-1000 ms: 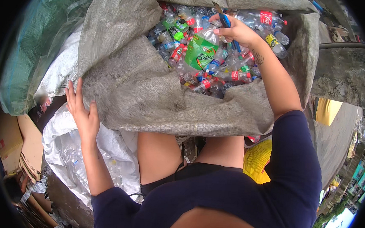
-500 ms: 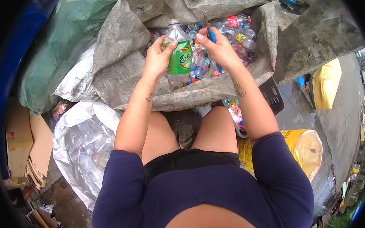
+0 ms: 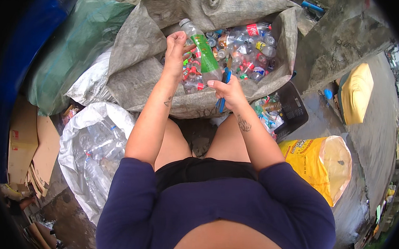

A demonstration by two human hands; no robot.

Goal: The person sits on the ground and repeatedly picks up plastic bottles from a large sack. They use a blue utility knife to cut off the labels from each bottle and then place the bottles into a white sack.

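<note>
A clear plastic bottle (image 3: 205, 55) with a green label tilts over the sack, its neck at the upper left and its base toward my right hand. My left hand (image 3: 176, 53) has its fingers curled against the bottle's left side, at the label's edge. How firmly they grip cannot be made out. My right hand (image 3: 228, 92) is closed around a knife (image 3: 227, 75) with a blue handle, blade upward, and its thumb lies at the bottle's base. Below them, a large grey woven sack (image 3: 134, 71) holds many plastic bottles (image 3: 247, 66).
At the lower left stands a white sack (image 3: 72, 147) of clear bottles. A black crate (image 3: 295, 104) with plastic scraps and a yellow bag (image 3: 308, 161) are on my right. Flattened cardboard (image 3: 23, 138) and a green sack (image 3: 77, 50) lie at the left.
The bottle has turned from upright to tilted, with its base swung right. My right hand has come down with the knife to the bottle's base. My left hand's fingers have shifted on the bottle.
</note>
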